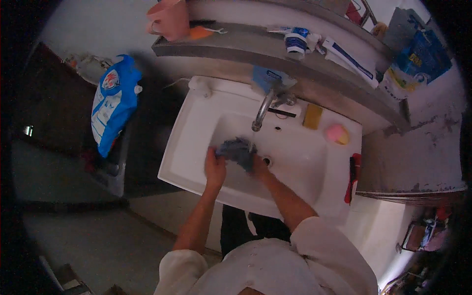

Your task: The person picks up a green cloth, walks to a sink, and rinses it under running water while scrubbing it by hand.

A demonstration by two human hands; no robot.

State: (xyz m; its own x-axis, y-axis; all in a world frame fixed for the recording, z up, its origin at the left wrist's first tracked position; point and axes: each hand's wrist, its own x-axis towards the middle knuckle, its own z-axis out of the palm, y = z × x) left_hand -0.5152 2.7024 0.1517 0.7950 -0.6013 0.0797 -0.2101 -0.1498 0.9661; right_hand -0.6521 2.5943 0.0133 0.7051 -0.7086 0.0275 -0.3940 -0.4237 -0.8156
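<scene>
A dark blue-grey cloth (238,151) is bunched up between my two hands, held low over the basin of a white sink (305,169). My left hand (215,168) is closed on its left end. At the opposite end my right hand (258,166) grips it, close to the drain hole (267,161); its fingers are partly hidden by the cloth. The metal tap (264,109) arches just above, and a thin stream of water seems to fall from it onto the cloth.
A yellow sponge (312,116) and a pink-and-yellow piece (338,133) lie on the sink's right rim. Above runs a grey shelf (231,44) with a pink mug (169,20), a jar (296,43) and a toothpaste box (350,60). A blue-and-white bag (115,101) stands left.
</scene>
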